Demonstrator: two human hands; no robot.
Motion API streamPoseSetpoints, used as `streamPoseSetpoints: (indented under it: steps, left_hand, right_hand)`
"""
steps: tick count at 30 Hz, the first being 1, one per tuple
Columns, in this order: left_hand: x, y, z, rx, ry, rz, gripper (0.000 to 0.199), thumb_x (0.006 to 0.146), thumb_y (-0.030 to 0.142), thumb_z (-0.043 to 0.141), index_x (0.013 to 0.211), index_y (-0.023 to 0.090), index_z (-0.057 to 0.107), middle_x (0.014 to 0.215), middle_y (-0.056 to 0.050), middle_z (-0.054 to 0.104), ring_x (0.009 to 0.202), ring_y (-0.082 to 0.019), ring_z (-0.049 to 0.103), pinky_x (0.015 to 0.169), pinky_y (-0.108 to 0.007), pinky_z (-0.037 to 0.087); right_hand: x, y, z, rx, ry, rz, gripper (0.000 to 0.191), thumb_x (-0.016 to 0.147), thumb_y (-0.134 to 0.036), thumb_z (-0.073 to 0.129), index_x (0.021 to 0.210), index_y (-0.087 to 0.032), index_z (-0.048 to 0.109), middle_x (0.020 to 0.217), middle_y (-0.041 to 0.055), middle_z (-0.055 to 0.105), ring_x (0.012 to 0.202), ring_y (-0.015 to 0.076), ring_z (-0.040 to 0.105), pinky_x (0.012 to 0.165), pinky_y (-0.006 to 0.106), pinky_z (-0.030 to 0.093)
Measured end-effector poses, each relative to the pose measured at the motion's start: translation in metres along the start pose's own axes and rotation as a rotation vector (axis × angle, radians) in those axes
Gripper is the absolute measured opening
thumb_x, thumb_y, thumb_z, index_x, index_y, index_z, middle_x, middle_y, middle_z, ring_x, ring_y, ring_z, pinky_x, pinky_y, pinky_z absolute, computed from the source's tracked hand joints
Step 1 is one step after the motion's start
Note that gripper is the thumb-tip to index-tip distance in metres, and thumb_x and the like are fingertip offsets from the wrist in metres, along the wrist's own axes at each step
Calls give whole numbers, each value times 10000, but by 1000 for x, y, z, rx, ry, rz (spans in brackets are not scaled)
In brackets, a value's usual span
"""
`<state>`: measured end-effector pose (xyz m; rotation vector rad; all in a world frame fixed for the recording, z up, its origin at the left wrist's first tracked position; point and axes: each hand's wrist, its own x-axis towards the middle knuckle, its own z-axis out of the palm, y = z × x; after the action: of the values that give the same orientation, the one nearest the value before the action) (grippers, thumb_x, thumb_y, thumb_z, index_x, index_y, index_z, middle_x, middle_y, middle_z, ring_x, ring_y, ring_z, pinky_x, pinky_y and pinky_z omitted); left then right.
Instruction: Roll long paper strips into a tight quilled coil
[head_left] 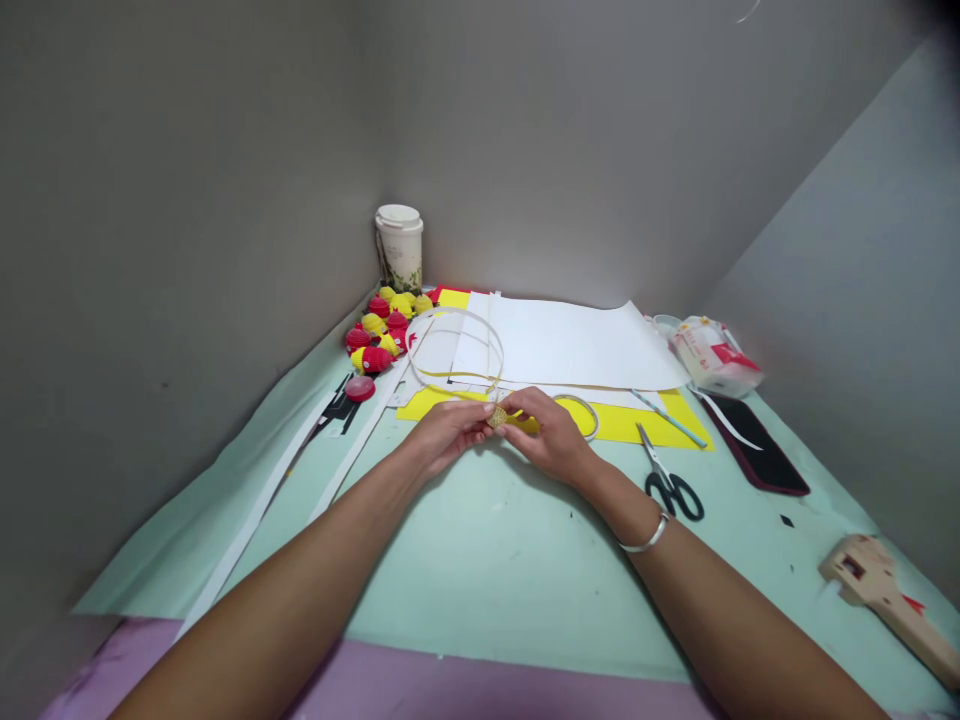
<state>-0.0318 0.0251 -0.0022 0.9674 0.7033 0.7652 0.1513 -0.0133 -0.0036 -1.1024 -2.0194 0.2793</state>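
Grey walls behind table (465, 590); L hand (452, 430) & R hand (551, 432) pinch small gold piece (496, 417) nr table's far edge.

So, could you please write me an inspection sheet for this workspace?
Surface: pale green sheet over purple cover; small dark scraps on it.
Job's things: small gold-coloured piece between both hands; pale hoop just beyond, any join unclear.
Clutter: scissors, phone with white strip across it, glue gun at right; white paper, yellow sheet, red and yellow pieces and lidded cup toward the back.
Grippers: bare left hand and right hand, fingertips on the gold-coloured piece; bracelet on right wrist.
Cables: nothing seen; the glue gun's far end meets the picture edge.
Surroundings: plain grey walls close on left and behind; no other person seen.
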Motion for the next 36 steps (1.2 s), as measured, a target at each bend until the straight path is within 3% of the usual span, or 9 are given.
streamPoseSetpoints:
  steps: [9, 19, 24, 36]
  left_hand:
    - [0, 1, 2, -14, 21, -2, 182, 732, 228, 723, 806, 64, 692, 732, -69, 629, 657, -109, 544, 601, -222, 400]
    - [1, 1, 3, -80, 30, 8, 169, 716, 231, 732, 777, 80, 684, 737, -50, 612, 678, -113, 555, 638, -231, 416]
    - [3, -1, 0, -43, -12, 14, 182, 731, 240, 719, 825, 86, 693, 751, -53, 620, 666, -107, 541, 600, -219, 397]
    - [1, -1, 1, -4, 16, 15, 185, 739, 251, 712, 806, 81, 687, 725, -59, 615, 653, -111, 536, 589, -225, 393]
  right_hand:
    - [-1, 1, 2, -12, 5, -9, 172, 845, -224, 619, 1011, -224, 576, 943, 51, 617, 883, 193, 571, 766, 329, 480]
    - [-1, -3, 9, -50, 94, 22, 181, 829, -288, 666, 960, -222, 559, 903, 54, 606, 840, 192, 567, 728, 329, 489]
    - [-1, 1, 7, -59, 79, 7, 157, 837, -277, 651, 956, -224, 564, 901, 51, 611, 862, 195, 561, 738, 327, 481]
    - [-1, 0, 3, -43, 51, 25, 121, 840, -269, 631, 939, -225, 576, 887, 51, 618, 839, 195, 566, 712, 322, 471]
